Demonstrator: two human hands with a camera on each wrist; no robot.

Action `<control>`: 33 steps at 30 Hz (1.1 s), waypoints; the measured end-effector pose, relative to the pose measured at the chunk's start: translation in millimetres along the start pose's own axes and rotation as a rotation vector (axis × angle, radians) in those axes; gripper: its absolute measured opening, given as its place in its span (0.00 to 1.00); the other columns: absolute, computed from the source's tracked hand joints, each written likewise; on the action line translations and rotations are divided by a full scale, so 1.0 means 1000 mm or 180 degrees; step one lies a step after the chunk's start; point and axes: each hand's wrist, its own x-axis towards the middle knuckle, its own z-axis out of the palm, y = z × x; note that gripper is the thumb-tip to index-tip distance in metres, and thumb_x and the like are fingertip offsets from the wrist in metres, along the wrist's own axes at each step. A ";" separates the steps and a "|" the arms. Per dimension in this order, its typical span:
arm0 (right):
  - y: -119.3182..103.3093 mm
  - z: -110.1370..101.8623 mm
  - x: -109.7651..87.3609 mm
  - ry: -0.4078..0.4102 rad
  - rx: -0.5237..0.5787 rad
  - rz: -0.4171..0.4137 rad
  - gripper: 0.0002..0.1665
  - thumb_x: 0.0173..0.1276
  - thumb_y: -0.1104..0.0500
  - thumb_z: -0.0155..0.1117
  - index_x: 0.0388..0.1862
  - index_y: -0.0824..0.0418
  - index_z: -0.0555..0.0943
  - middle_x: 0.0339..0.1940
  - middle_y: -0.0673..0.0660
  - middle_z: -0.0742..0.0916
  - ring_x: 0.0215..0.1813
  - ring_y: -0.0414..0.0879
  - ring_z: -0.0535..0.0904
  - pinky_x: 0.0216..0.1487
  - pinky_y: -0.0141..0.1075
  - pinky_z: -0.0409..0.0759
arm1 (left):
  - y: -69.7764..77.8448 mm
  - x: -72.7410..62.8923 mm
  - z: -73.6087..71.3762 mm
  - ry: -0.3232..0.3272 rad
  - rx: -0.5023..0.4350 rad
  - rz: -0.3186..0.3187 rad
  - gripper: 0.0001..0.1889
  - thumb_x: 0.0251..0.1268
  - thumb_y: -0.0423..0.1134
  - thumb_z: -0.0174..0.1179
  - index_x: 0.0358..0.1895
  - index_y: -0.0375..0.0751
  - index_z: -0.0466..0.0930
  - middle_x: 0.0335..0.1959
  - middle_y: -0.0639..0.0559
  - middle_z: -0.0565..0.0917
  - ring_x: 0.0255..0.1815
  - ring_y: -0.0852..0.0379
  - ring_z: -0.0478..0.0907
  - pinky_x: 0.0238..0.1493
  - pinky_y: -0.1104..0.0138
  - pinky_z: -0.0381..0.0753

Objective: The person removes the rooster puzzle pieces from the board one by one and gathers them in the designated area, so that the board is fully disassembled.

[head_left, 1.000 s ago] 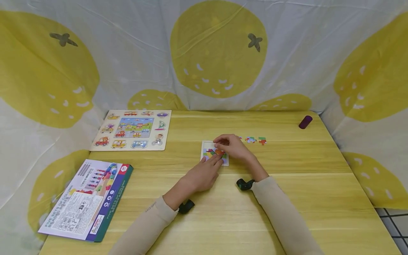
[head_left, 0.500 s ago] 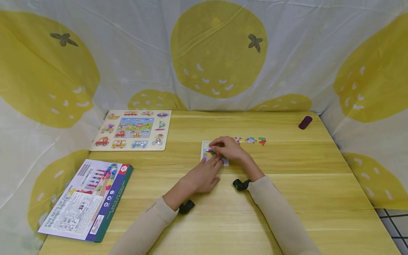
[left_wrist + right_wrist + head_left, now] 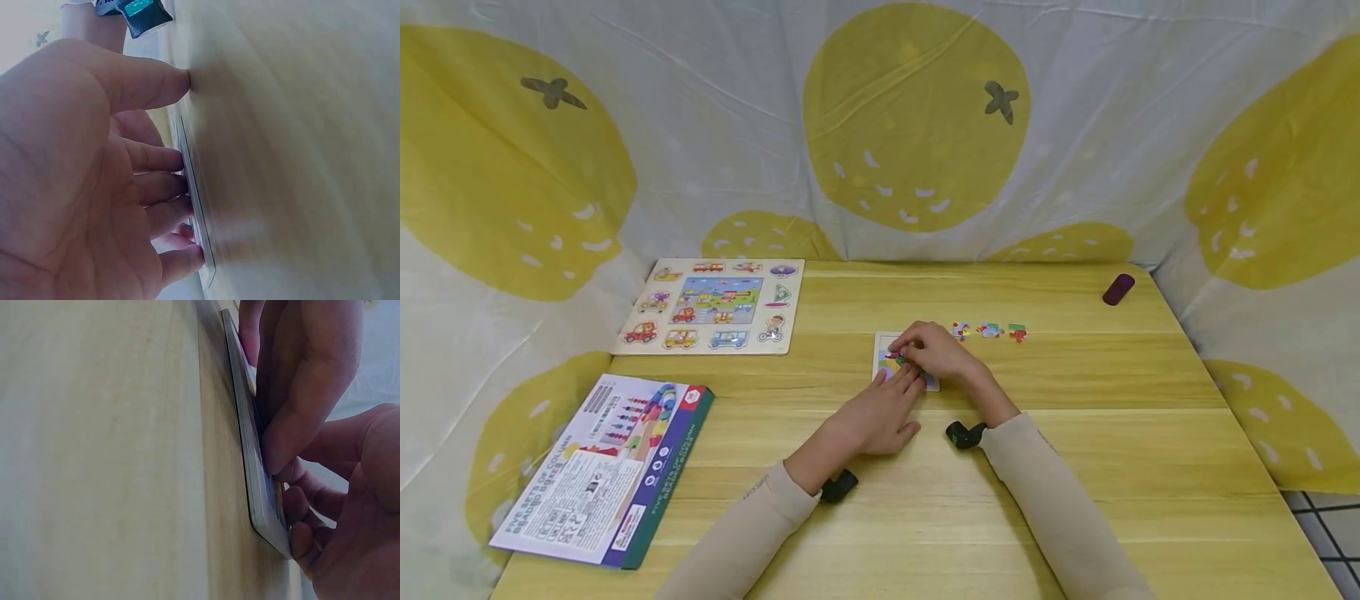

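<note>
A small white puzzle board (image 3: 883,342) with colourful pieces lies flat at the middle of the wooden table (image 3: 1075,467). My right hand (image 3: 917,351) is curled over it, and its fingertips pinch a red and green puzzle piece (image 3: 894,358) against the board's left part. In the right wrist view the thumb (image 3: 300,412) presses on the board (image 3: 253,469). My left hand (image 3: 907,382) lies flat on the table, its straight fingers (image 3: 159,187) touching the near edge of the board (image 3: 197,212). Most of the board is hidden under both hands.
Three loose puzzle pieces (image 3: 989,331) lie in a row just right of the board. A purple cylinder (image 3: 1118,288) sits at the far right, a vehicle puzzle tray (image 3: 715,304) at the far left, a flat toy box (image 3: 606,467) at the near left. Lemon-print cloth surrounds the table.
My right hand has slid a little left and down over the board, bringing its fingertips onto the left part. The third loose piece has come into view. My left hand has stayed put.
</note>
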 end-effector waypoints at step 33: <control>0.004 0.002 0.000 0.0080 0.0330 0.0022 0.03 0.73 0.58 0.69 0.43 0.53 0.87 0.37 0.51 0.89 0.40 0.45 0.83 0.47 0.39 0.81 | -0.005 -0.003 0.003 0.0093 -0.0155 0.0142 0.62 0.56 0.79 0.60 0.85 0.47 0.45 0.87 0.43 0.39 0.87 0.49 0.37 0.83 0.43 0.50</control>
